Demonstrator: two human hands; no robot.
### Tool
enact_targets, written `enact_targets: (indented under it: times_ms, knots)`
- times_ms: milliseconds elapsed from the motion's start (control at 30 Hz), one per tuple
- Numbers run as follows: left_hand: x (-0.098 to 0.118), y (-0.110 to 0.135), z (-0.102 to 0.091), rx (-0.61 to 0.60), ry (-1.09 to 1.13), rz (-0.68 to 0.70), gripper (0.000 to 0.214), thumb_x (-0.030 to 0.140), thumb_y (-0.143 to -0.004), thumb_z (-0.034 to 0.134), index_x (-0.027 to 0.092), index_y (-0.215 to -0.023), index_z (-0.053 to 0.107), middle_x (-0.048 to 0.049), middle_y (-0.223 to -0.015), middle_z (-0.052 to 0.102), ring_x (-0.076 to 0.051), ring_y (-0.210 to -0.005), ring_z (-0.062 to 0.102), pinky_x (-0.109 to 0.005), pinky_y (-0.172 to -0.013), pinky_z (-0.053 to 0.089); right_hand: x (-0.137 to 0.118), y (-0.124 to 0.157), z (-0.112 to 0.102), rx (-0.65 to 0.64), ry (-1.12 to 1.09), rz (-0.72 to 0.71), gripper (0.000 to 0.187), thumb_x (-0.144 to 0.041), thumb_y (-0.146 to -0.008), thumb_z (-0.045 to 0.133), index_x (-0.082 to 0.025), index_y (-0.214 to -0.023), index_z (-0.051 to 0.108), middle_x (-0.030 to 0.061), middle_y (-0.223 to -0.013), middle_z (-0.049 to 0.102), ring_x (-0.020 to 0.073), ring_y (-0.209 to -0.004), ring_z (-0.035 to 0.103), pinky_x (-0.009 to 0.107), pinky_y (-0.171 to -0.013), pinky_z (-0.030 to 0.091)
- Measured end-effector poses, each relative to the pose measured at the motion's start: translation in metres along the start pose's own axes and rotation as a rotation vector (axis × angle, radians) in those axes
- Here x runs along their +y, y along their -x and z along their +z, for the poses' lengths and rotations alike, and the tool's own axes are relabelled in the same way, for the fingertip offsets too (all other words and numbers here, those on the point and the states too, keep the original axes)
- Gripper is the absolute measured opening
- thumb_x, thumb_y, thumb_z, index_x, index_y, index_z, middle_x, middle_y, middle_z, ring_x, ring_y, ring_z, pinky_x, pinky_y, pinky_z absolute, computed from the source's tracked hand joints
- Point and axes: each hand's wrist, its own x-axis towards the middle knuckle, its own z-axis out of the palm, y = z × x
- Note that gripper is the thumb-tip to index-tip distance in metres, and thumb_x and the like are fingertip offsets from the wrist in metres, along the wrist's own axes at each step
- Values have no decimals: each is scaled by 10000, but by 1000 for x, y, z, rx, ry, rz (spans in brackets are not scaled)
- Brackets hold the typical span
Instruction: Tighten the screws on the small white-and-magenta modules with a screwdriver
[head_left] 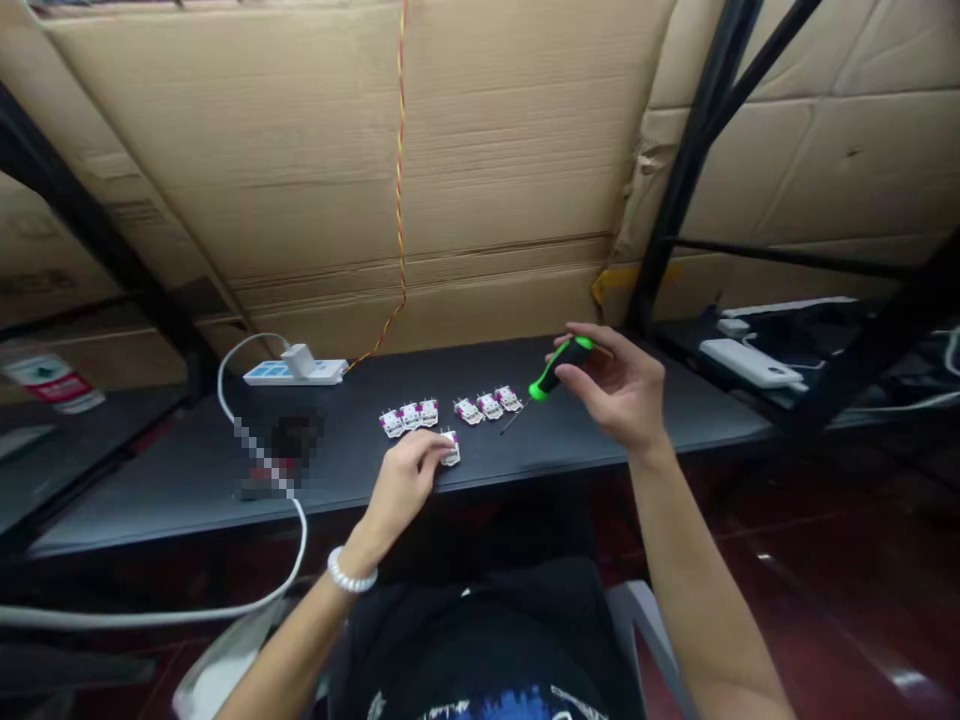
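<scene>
My left hand (405,478) rests near the front edge of the black table (180,470), its fingers pinched on a small white and magenta part (451,449). My right hand (619,385) is raised above the table and grips a screwdriver (553,372) with a green and black handle; its thin shaft points down and left toward the table. Two rows of three similar small white and magenta parts lie just behind my left hand: one row (409,417) at the left and another (488,405) at the right.
A white power strip (296,372) with a plugged-in charger sits at the back left, and its white cable (300,520) runs off the front edge. A blurred dark object (281,455) lies left. Cardboard walls stand behind. A black shelf (757,365) at right holds white devices.
</scene>
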Motion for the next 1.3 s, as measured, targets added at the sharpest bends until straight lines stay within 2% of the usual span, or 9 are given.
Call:
enact_targets:
  times_ms: [433,700,967,1133,1300]
  knots:
    - [-3,2,5,2,-72,107,189,174,-1046,551,216,-955,711,-43,-937,759,-213,-902,715,-344,-865,574,2,1,2,-14,-27,-20,434,-312,-871,868,-292,-1289,752,45,-1094,781,228,-953,809,367,-876,691]
    - [-2,1,7,-36,-111,133,198,174,-1053,543,207,-937,700,-67,-990,731,-237,-985,671,-385,-916,565,3,2,2,-15,-3,-13,434,-354,-874,860,-279,-1287,751,60,-1099,779,245,-956,809,395,-876,698]
    - [2,1,8,-65,-125,136,182,145,-1046,543,201,-958,693,-90,-1098,742,-250,-1080,694,-436,-995,579,-3,2,8,-32,-31,-23,417,-298,-878,859,-277,-1281,755,51,-1092,780,228,-949,810,376,-874,694]
    - [9,4,9,-67,-102,115,155,132,-1021,562,208,-977,690,-93,-1151,753,-248,-1115,713,-441,-1016,596,-5,6,17,-63,-45,-14,429,-288,-882,853,-273,-1297,744,54,-1108,774,233,-982,804,382,-889,687]
    - [7,3,10,-79,-45,58,126,149,-1006,596,210,-968,699,-93,-1143,744,-257,-1122,706,-457,-1032,586,-7,11,36,-85,-84,-19,412,-287,-900,836,-285,-1300,739,58,-1115,766,227,-964,796,383,-863,685]
